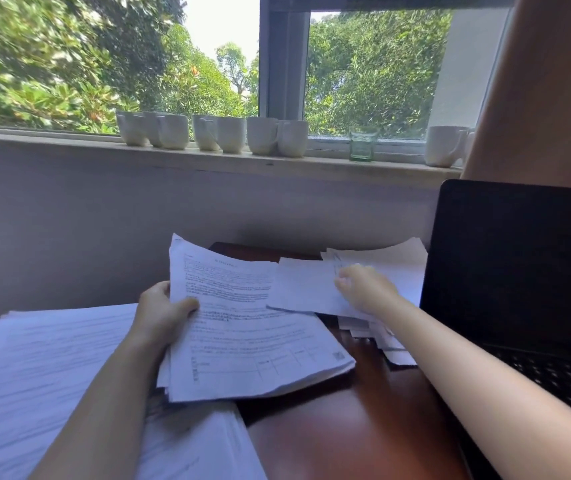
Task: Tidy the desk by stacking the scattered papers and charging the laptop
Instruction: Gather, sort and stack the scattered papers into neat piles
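Observation:
My left hand (161, 311) grips a thick sheaf of printed papers (242, 344) by its left edge, held tilted above the dark red-brown desk (346, 427). My right hand (363, 289) reaches forward and pinches a blank white sheet (303, 285) lifted off a loose pile of scattered papers (394, 268) at the back of the desk. A large stack of printed papers (34, 375) lies at the left under my left forearm. An open black laptop (519, 271) with a dark screen stands at the right; no charger cable shows.
A windowsill (207, 157) behind the desk carries several white mugs (232, 135), a green glass (362, 143) and another white mug (445, 147). A grey wall (69, 220) rises behind the desk. A tan curtain (554, 81) hangs at the upper right.

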The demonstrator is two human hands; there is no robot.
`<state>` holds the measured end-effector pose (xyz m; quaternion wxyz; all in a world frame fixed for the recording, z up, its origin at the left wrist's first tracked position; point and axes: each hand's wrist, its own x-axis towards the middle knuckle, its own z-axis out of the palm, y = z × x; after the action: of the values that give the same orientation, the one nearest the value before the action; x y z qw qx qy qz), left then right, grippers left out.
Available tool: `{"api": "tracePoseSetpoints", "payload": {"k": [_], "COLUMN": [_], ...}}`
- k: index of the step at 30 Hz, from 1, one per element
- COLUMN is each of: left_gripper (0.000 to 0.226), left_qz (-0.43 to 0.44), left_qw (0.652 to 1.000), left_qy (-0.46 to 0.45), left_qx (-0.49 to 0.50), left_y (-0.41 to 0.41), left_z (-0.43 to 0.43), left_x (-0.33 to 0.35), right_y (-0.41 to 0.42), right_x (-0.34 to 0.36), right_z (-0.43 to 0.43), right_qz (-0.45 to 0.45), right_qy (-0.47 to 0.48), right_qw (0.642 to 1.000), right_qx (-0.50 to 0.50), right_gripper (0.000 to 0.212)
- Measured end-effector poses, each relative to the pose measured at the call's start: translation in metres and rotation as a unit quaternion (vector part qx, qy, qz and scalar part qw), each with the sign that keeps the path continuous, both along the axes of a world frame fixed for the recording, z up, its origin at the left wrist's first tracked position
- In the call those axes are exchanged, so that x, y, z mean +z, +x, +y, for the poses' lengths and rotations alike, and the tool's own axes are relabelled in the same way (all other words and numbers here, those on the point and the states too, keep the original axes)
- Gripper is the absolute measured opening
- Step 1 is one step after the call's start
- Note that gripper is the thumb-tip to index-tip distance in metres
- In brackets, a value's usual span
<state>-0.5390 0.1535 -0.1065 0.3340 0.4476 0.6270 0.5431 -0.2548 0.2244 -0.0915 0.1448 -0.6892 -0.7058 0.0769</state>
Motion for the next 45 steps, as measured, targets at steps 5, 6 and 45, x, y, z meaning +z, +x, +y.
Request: {"api": "tracePoseSetpoints", "payload": {"k": [5,6,45], "left_gripper": [0.012,0.012,0.02], "left_qz": [-0.007,-0.009,-0.07], "left_qw": [1.0,0.999,0.997], "left_qy": [0.018,0.027,-0.028], "left_qx": [0.007,0.015,0.023], "left_y": [0.003,0.002,-0.007], "left_z": [-0.005,-0.006,-0.02], "left_x": [0.005,0.006,0.013], "right_y": [0.026,0.026,0.031], "right_x": [-0.003,-0.004,0.011], "right_z": [-0.007,-0.006,0.008], "right_qz": [-0.167,-0.186,-0.232], "right_qy": [-0.064,-0.062,-0.036], "right_qw": [0.979,0.975,0.958], "right_qx": [-0.103,-0.105,-0.161], "right_gripper": [0.027,0.027,0.033]}}
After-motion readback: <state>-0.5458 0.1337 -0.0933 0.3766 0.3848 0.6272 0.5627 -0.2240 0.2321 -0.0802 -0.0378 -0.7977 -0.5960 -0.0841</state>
